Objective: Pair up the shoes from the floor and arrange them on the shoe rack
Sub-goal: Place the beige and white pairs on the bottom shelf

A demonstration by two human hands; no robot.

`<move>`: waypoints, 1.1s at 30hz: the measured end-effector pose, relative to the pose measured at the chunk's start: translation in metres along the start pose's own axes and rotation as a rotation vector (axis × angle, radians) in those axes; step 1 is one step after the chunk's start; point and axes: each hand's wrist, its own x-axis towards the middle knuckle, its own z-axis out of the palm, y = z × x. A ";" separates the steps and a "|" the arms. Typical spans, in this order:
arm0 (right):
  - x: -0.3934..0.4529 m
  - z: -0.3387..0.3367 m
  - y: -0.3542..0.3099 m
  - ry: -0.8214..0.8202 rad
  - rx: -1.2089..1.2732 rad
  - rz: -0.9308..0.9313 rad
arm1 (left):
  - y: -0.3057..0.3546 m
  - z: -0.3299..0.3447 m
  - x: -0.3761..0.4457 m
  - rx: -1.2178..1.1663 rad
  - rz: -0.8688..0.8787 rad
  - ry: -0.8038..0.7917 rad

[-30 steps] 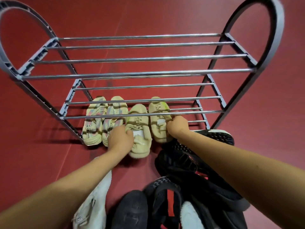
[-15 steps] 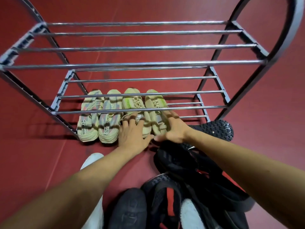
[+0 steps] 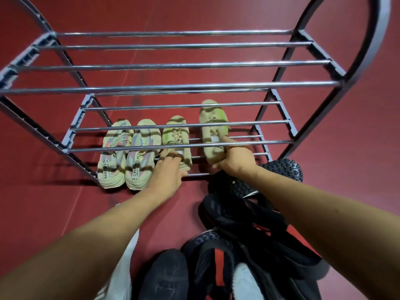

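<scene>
A grey metal shoe rack (image 3: 173, 87) stands on the red floor. On its bottom shelf sit two beige sneakers with pink and grey stripes (image 3: 127, 154) at the left. To their right lie two beige sneakers with green accents. My left hand (image 3: 168, 172) rests flat on the heel of the left beige-green sneaker (image 3: 176, 137), fingers spread. My right hand (image 3: 234, 159) grips the heel of the right beige-green sneaker (image 3: 213, 126), which sits further back and apart from its mate.
A pile of black shoes (image 3: 249, 213) with red details lies on the floor in front of the rack at the right. A black shoe (image 3: 164, 276) and a white shoe (image 3: 123, 278) lie near the bottom edge. The upper shelves hold nothing.
The two beige-green sneakers have gone deeper onto the bottom shelf. My right hand has pushed its sneaker further back and to the right, opening a gap between the pair.
</scene>
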 end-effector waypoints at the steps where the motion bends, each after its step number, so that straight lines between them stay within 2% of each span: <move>1: 0.001 0.001 -0.005 -0.034 -0.028 -0.010 | -0.003 -0.001 -0.001 0.011 -0.008 -0.009; 10: -0.009 0.050 -0.041 -0.068 0.086 -0.016 | -0.011 0.000 -0.014 0.166 -0.104 -0.031; 18: -0.013 0.046 -0.028 -0.149 0.077 -0.043 | -0.014 0.006 -0.017 0.079 -0.117 -0.021; 20: -0.009 0.032 -0.017 -0.203 -0.035 -0.082 | -0.013 0.003 -0.021 0.032 -0.117 -0.004; 22: -0.009 0.011 0.001 -0.261 -0.303 -0.136 | -0.015 -0.003 -0.029 0.009 -0.091 0.044; 24: -0.016 -0.014 0.021 -0.354 -0.592 -0.112 | -0.019 -0.009 -0.043 -0.018 -0.036 0.092; 26: -0.031 -0.034 0.032 -0.388 -0.781 -0.117 | -0.025 -0.014 -0.063 -0.074 0.003 0.105; 29: -0.066 -0.051 0.034 -0.270 -0.722 -0.297 | -0.031 -0.022 -0.097 -0.125 0.024 0.087; 33: -0.140 -0.074 0.029 0.060 -0.535 -0.659 | -0.019 -0.036 -0.137 -0.283 -0.013 -0.023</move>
